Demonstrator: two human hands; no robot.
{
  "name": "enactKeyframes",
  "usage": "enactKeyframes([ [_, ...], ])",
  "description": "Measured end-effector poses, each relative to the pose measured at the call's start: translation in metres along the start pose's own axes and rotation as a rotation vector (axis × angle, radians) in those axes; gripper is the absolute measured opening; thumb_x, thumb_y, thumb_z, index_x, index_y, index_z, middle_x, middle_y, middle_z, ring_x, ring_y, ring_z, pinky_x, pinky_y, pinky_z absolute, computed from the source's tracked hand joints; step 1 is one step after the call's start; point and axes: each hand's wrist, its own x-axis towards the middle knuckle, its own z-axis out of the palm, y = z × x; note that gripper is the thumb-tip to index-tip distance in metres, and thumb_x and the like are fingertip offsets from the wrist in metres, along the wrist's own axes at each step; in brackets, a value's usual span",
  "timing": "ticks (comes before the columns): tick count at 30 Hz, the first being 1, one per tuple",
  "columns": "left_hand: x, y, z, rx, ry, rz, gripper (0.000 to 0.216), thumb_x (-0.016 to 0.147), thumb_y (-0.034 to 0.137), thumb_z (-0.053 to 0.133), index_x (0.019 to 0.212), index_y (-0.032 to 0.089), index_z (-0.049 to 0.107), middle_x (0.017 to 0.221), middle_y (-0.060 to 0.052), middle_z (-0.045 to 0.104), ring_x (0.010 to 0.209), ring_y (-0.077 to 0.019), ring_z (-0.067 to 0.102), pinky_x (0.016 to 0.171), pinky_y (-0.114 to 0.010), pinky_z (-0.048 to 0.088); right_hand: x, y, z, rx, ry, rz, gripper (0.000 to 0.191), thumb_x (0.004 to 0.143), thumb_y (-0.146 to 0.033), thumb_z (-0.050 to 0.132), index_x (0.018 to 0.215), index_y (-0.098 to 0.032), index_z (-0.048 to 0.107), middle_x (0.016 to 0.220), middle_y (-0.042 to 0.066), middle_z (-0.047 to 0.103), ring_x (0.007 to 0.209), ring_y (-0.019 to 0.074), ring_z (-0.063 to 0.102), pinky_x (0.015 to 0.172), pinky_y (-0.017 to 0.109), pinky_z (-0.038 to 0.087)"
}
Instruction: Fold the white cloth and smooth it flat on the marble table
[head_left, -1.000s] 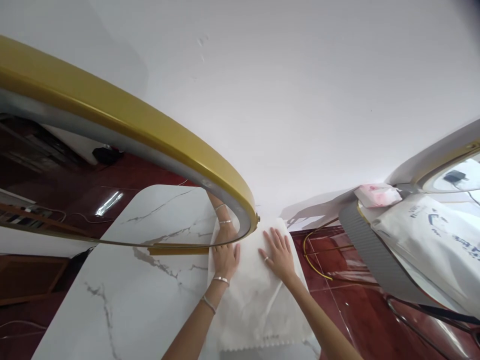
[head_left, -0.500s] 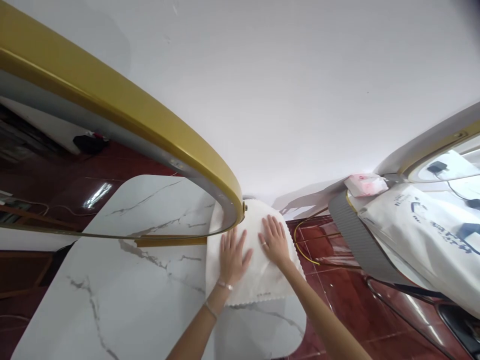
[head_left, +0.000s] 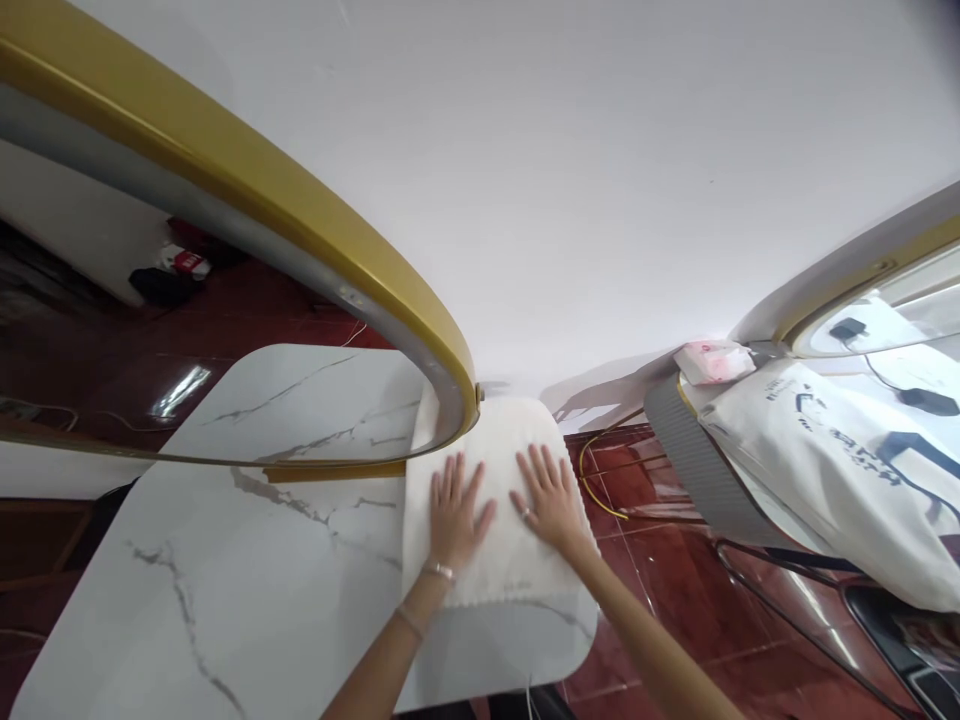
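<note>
A white cloth [head_left: 495, 440] with a zigzag-cut near edge lies on the far right end of a white marble-look table [head_left: 247, 590]. My left hand [head_left: 454, 510] rests flat on the cloth, fingers spread, with bracelets on the wrist. Beside it my right hand [head_left: 547, 497] also lies flat and open on the cloth, a ring on one finger. Neither hand holds anything.
A large gold-framed oval mirror [head_left: 315, 240] leans against the white wall [head_left: 600, 180] over the table's far edge. To the right are a grey ribbed rim [head_left: 690, 460], a white printed bag [head_left: 832, 460] and a pink packet [head_left: 709, 362]. Red tiled floor [head_left: 675, 560] lies below.
Both hands have slid back toward me over the cloth, the left one away from the mirror's edge. The cloth's near edge now lies farther from the table's front edge.
</note>
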Motion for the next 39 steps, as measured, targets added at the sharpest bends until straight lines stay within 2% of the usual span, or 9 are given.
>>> enactKeyframes([
  [4, 0.067, -0.009, 0.003, -0.036, -0.048, -0.015, 0.058, 0.092, 0.047, 0.045, 0.145, 0.026, 0.038, 0.155, -0.01, 0.03, 0.144, -0.0301, 0.021, 0.115, -0.05, 0.019, 0.06, 0.021, 0.006, 0.024, -0.04, 0.056, 0.062, 0.096, -0.046, 0.037, 0.15, -0.019, 0.026, 0.157, 0.009, 0.02, 0.145, 0.0287, 0.013, 0.115, 0.049, 0.017],
  [8, 0.075, -0.015, 0.001, -0.056, -0.04, -0.014, 0.056, 0.093, 0.045, 0.043, 0.145, 0.023, 0.038, 0.155, -0.01, 0.03, 0.144, -0.0289, 0.021, 0.115, -0.048, 0.02, 0.068, 0.023, 0.011, 0.086, -0.008, 0.104, 0.058, 0.096, -0.044, 0.036, 0.148, -0.019, 0.031, 0.156, 0.009, 0.025, 0.145, 0.0274, 0.016, 0.115, 0.047, 0.02],
  [20, -0.115, 0.021, -0.014, 0.049, 0.013, 0.017, 0.058, 0.093, 0.032, 0.047, 0.148, 0.024, 0.031, 0.158, -0.009, 0.021, 0.145, -0.0275, 0.019, 0.116, -0.048, 0.021, -0.111, -0.035, -0.005, 0.017, 0.062, 0.033, 0.072, 0.094, -0.045, 0.04, 0.154, -0.018, 0.008, 0.157, 0.011, 0.021, 0.145, 0.0298, 0.017, 0.114, 0.052, 0.017],
  [24, -0.139, 0.024, -0.015, 0.052, 0.037, -0.012, 0.058, 0.092, 0.029, 0.049, 0.147, 0.026, 0.032, 0.159, -0.009, 0.015, 0.145, -0.0289, 0.02, 0.114, -0.05, 0.026, -0.13, -0.045, -0.006, 0.013, 0.08, 0.035, 0.074, 0.094, -0.044, 0.041, 0.154, -0.017, 0.007, 0.156, 0.012, 0.023, 0.144, 0.0311, 0.018, 0.113, 0.053, 0.018],
  [29, -0.082, -0.003, -0.024, -0.035, 0.173, -0.136, 0.044, 0.092, 0.023, 0.047, 0.136, 0.026, 0.05, 0.158, -0.011, 0.019, 0.144, -0.0305, 0.022, 0.111, -0.052, 0.03, -0.125, -0.046, -0.002, 0.019, 0.093, 0.028, 0.073, 0.094, -0.043, 0.039, 0.154, -0.017, 0.004, 0.156, 0.012, 0.023, 0.144, 0.031, 0.018, 0.112, 0.054, 0.019],
  [32, -0.031, -0.027, -0.032, -0.114, 0.276, -0.513, 0.028, 0.088, 0.024, 0.052, 0.112, 0.022, 0.068, 0.141, -0.014, 0.046, 0.13, -0.0337, 0.043, 0.1, -0.051, 0.041, -0.125, -0.045, 0.0, 0.014, 0.093, 0.03, 0.074, 0.094, -0.043, 0.038, 0.154, -0.017, 0.003, 0.156, 0.012, 0.021, 0.144, 0.0311, 0.017, 0.113, 0.054, 0.018],
  [34, -0.008, -0.045, -0.037, -0.174, 0.28, -0.697, 0.019, 0.084, 0.023, 0.056, 0.095, 0.022, 0.072, 0.114, -0.012, 0.065, 0.104, -0.0311, 0.061, 0.087, -0.048, 0.048, -0.126, -0.044, 0.0, 0.012, 0.094, 0.033, 0.074, 0.095, -0.043, 0.038, 0.154, -0.017, 0.002, 0.157, 0.011, 0.021, 0.144, 0.0307, 0.017, 0.113, 0.054, 0.017],
  [37, 0.004, -0.068, -0.043, -0.235, 0.259, -0.683, 0.016, 0.082, 0.019, 0.056, 0.082, 0.021, 0.072, 0.083, -0.005, 0.07, 0.073, -0.0208, 0.064, 0.074, -0.037, 0.052, -0.126, -0.045, -0.001, 0.013, 0.096, 0.036, 0.074, 0.095, -0.042, 0.038, 0.154, -0.018, 0.001, 0.157, 0.011, 0.02, 0.145, 0.0301, 0.016, 0.114, 0.054, 0.017],
  [39, 0.0, -0.074, -0.048, -0.238, 0.284, -0.644, 0.02, 0.084, 0.017, 0.052, 0.085, 0.02, 0.072, 0.088, -0.006, 0.07, 0.079, -0.0202, 0.064, 0.078, -0.035, 0.052, -0.125, -0.047, -0.002, 0.018, 0.091, 0.028, 0.073, 0.095, -0.042, 0.038, 0.153, -0.018, 0.001, 0.157, 0.01, 0.019, 0.145, 0.0296, 0.016, 0.114, 0.053, 0.016],
])
